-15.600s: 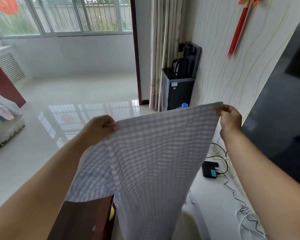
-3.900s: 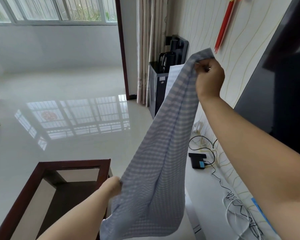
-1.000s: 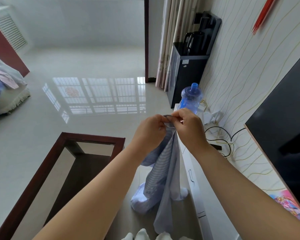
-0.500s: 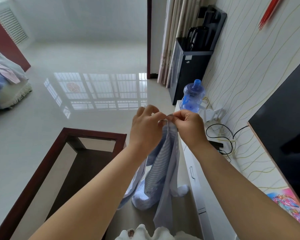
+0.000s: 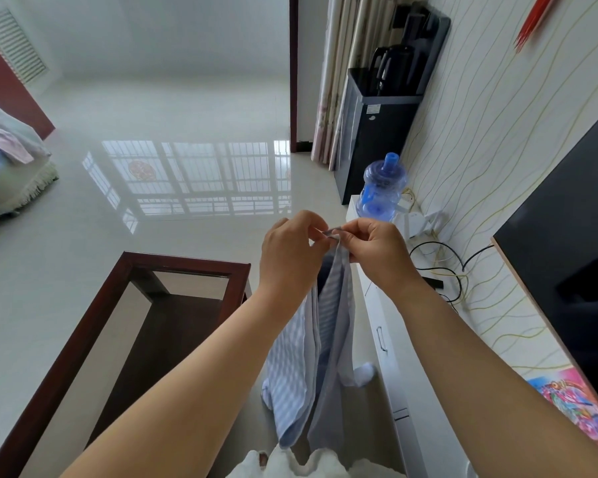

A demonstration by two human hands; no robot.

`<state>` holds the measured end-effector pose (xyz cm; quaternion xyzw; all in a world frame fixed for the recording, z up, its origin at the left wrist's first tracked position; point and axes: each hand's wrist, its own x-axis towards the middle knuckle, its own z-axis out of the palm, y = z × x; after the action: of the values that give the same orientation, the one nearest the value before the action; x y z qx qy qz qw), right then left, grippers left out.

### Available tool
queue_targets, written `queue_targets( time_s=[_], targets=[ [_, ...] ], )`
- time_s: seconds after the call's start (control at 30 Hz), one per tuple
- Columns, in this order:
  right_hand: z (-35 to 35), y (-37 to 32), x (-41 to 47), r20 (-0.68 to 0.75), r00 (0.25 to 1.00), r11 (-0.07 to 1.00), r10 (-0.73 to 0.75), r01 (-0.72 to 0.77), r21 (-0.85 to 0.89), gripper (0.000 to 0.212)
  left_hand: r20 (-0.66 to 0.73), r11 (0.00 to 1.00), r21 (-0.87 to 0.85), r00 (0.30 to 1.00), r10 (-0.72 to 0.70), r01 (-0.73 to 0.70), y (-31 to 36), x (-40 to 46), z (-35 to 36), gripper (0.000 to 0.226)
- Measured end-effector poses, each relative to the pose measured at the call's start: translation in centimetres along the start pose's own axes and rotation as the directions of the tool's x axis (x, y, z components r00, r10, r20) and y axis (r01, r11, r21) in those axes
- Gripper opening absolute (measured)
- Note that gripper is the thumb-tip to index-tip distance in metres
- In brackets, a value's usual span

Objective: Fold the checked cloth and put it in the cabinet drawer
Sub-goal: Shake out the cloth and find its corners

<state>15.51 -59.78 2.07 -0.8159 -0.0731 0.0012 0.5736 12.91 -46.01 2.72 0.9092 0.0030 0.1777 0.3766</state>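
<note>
The blue-and-white checked cloth (image 5: 316,350) hangs down in loose vertical folds in front of me, its lower end near the floor. My left hand (image 5: 289,251) and my right hand (image 5: 377,250) are close together at its top, and both pinch the gathered upper edge between thumb and fingers. The white cabinet (image 5: 425,419) runs along the wall on the right; a drawer front with a metal handle (image 5: 380,339) sits just right of the hanging cloth and looks closed.
A dark wooden coffee table with a glass top (image 5: 125,339) stands at lower left. On the cabinet are a blue water jug (image 5: 380,188), tangled cables (image 5: 439,267) and a black TV (image 5: 573,257). A black water dispenser (image 5: 377,132) stands behind.
Since a second ago both hands have stayed together pinching the cloth's top and have shifted only slightly; the hanging folds have settled a little. Earlier the cloth was held spread wide.
</note>
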Motion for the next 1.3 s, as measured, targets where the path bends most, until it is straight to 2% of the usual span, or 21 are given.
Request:
queue_targets(
  time_s=[0.3,0.47,0.57,0.63,0.73,0.87,1.0,1.03,1.1,1.17,1.23,1.3],
  targets=[
    [0.7,0.4,-1.2,-0.011,1.000,0.993,-0.022,0.023,0.114,0.017,0.087,0.997,-0.034,0.994,-0.059,0.062,-0.3,0.7,-0.1,0.016],
    [0.9,0.7,-1.4,-0.014,0.999,0.995,-0.046,0.047,0.090,0.017,0.132,0.991,-0.070,0.986,-0.102,0.112,-0.1,0.8,-0.8,0.017],
    [1.3,0.6,-1.6,-0.009,0.998,0.994,-0.061,0.061,0.088,0.005,0.183,0.982,-0.118,0.975,-0.128,0.151,0.2,1.2,-1.4,0.009],
    [1.9,0.5,-1.9,-0.021,0.998,0.997,-0.061,0.062,0.050,0.016,0.221,0.981,-0.103,0.965,-0.140,0.166,0.4,1.6,-1.8,0.010],
    [2.2,0.3,-1.8,-0.062,0.997,0.995,-0.042,0.047,0.083,0.017,0.255,0.990,-0.051,0.960,-0.112,0.129,0.5,2.3,-2.3,0.007],
    [1.7,0.4,-0.8,-0.063,0.997,0.995,-0.043,0.048,0.082,0.011,0.238,0.999,0.035,0.971,0.003,-0.011,-0.2,2.7,-2.1,0.008],
    [1.7,0.3,-0.3,-0.100,0.992,0.997,-0.073,0.075,0.014,0.018,0.213,0.998,-0.039,0.975,0.060,-0.053,-1.0,3.1,-1.3,0.012],
    [1.8,0.2,0.0,-0.133,0.988,0.997,-0.074,0.076,0.004,0.022,0.201,0.997,-0.065,0.978,0.056,-0.044,-1.2,2.7,-0.9,0.021],
    [2.1,-0.2,0.6,-0.222,0.973,0.998,-0.070,0.067,-0.020,0.028,0.204,0.999,-0.051,0.979,-0.008,0.019,-1.5,1.3,0.6,0.056],
    [2.3,-0.4,1.3,-0.292,0.954,0.997,-0.071,0.061,-0.046,0.031,0.227,0.991,0.064,0.965,-0.131,0.120,-2.3,-0.7,2.5,0.081],
    [2.2,-0.5,1.9,-0.322,0.943,0.996,-0.079,0.063,-0.060,0.031,0.213,0.961,0.132,0.940,-0.268,0.244,-4.0,-2.5,4.1,0.077],
    [1.6,-0.6,2.6,-0.356,0.931,0.996,-0.079,0.057,-0.070,0.030,0.194,0.927,0.135,0.909,-0.370,0.349,-5.9,-3.8,4.9,0.056]
  ],
)
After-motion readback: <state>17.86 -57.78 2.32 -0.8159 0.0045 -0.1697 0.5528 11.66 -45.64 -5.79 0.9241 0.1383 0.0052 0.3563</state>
